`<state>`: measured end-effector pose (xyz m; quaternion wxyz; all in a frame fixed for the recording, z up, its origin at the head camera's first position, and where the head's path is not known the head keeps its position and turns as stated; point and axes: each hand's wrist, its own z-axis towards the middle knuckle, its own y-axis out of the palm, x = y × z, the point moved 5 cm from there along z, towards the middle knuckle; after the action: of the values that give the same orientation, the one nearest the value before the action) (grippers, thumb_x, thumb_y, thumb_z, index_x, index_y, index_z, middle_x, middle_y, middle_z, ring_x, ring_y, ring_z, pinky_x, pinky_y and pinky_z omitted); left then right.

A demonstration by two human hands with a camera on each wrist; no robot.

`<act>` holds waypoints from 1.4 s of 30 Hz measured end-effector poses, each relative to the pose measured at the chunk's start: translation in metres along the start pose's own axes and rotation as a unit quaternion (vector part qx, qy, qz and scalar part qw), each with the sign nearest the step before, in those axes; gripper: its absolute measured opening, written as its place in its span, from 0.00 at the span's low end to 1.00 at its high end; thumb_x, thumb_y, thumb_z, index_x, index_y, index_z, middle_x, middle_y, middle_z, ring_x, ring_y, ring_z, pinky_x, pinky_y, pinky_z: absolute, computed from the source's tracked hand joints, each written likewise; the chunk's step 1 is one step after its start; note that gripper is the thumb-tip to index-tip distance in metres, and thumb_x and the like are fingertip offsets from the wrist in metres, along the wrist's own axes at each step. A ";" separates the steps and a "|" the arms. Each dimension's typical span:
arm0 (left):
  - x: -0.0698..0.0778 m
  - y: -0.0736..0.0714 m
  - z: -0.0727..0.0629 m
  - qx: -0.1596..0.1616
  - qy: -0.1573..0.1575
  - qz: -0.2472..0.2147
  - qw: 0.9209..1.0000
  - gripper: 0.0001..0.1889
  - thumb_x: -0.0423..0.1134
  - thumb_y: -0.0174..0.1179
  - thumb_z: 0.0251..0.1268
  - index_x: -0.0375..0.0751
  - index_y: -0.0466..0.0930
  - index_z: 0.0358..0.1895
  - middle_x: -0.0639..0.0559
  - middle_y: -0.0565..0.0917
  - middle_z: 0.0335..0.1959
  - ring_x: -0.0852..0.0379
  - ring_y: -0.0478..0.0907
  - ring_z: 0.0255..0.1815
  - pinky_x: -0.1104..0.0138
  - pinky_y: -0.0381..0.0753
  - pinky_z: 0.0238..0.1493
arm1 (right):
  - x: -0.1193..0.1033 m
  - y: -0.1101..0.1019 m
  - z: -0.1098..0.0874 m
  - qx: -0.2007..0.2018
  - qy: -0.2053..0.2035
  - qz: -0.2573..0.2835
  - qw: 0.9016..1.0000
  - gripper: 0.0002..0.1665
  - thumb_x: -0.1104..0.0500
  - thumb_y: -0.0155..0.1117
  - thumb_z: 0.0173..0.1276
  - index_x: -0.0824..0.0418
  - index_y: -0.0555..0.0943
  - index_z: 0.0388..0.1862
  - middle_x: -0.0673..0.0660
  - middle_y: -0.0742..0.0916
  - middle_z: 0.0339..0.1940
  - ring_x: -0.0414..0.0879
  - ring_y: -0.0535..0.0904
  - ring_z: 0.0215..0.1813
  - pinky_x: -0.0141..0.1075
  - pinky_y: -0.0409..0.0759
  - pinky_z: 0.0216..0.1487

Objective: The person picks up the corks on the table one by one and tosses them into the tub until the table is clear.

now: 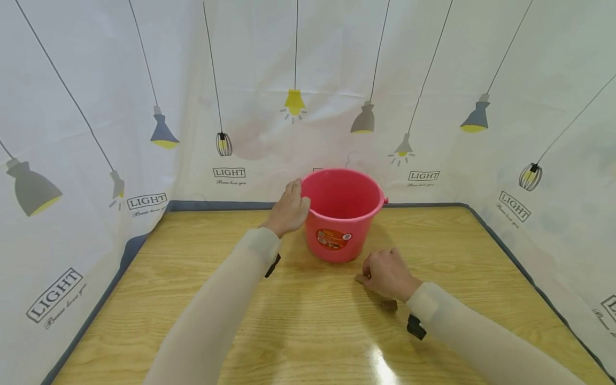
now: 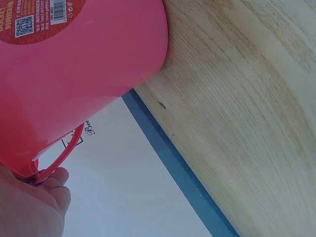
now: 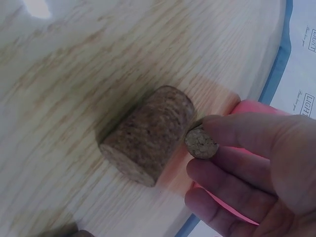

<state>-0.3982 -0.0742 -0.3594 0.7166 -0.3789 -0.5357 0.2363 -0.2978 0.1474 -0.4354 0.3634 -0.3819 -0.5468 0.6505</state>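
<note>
- Left hand (image 1: 290, 209) is clamped on the rim of the pink bucket (image 1: 341, 218), right by where the red handle (image 2: 66, 154) joins it; fingers are curled there in the left wrist view.
- Bucket's standing on the wood-grain surface (image 1: 308, 331), toward the back, mouth facing up, with an orange-red label (image 1: 334, 239) on the side facing the wearer.
- Right hand (image 1: 387, 274) is low over the surface, in front of the bucket and a bit to its right. Thumb and fingers are pinched together on a small cork (image 3: 201, 142).
- A bigger cork (image 3: 147, 136) lies on its side on the surface, just beside the pinched one.
- Something dark brown (image 3: 64, 232) pokes in at the bottom of the right wrist view, too cropped to tell what.
- Behind it all: a pale sheet (image 1: 332, 53) printed with hanging lamps and "LIGHT".
</note>
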 end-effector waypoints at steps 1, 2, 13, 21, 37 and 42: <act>0.000 0.000 0.000 0.000 0.000 0.001 1.000 0.36 0.48 0.28 0.79 0.36 0.35 0.84 0.41 0.41 0.85 0.46 0.42 0.84 0.53 0.47 0.81 | 0.000 0.000 0.000 0.000 -0.001 -0.002 1.000 0.25 0.47 0.76 0.64 0.46 0.76 0.10 0.42 0.74 0.14 0.43 0.66 0.25 0.46 0.65 0.40; 0.000 0.000 0.000 0.000 -0.001 0.002 1.000 0.36 0.48 0.28 0.79 0.36 0.35 0.84 0.42 0.41 0.85 0.46 0.42 0.84 0.53 0.48 0.81 | 0.000 0.000 0.000 -0.001 -0.001 -0.002 1.000 0.26 0.47 0.76 0.64 0.46 0.75 0.10 0.42 0.74 0.14 0.43 0.66 0.25 0.46 0.65 0.40; 0.001 0.000 0.000 0.000 -0.007 0.002 1.000 0.35 0.47 0.30 0.80 0.36 0.35 0.84 0.42 0.41 0.85 0.46 0.43 0.84 0.52 0.48 0.81 | 0.000 -0.009 -0.001 0.026 -0.015 0.025 0.999 0.21 0.49 0.77 0.63 0.46 0.80 0.12 0.38 0.75 0.11 0.39 0.69 0.22 0.49 0.69 0.41; 0.002 -0.001 -0.001 -0.001 -0.005 0.004 1.000 0.36 0.48 0.28 0.80 0.36 0.34 0.84 0.42 0.41 0.85 0.46 0.42 0.84 0.53 0.47 0.81 | -0.004 -0.025 -0.003 0.062 -0.024 0.037 0.997 0.12 0.54 0.78 0.61 0.51 0.87 0.19 0.39 0.82 0.15 0.36 0.72 0.21 0.44 0.73 0.38; -0.001 0.002 0.002 -0.005 -0.006 -0.001 1.000 0.36 0.48 0.28 0.79 0.37 0.33 0.84 0.42 0.40 0.85 0.46 0.41 0.84 0.53 0.47 0.81 | -0.007 -0.051 -0.004 0.094 -0.021 0.070 0.993 0.02 0.58 0.76 0.59 0.55 0.92 0.28 0.44 0.86 0.21 0.36 0.75 0.23 0.38 0.78 0.34; 0.001 0.001 0.000 -0.005 -0.007 0.000 1.000 0.36 0.48 0.28 0.79 0.37 0.33 0.84 0.43 0.39 0.85 0.46 0.41 0.84 0.53 0.46 0.81 | -0.008 -0.058 -0.003 0.075 -0.003 0.093 0.993 0.03 0.58 0.76 0.59 0.56 0.92 0.29 0.44 0.86 0.22 0.36 0.76 0.24 0.34 0.79 0.30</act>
<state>-0.3978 -0.0732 -0.3596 0.7113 -0.3805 -0.5419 0.2360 -0.2880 0.1499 -0.3773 0.3270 -0.4015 -0.4597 0.7215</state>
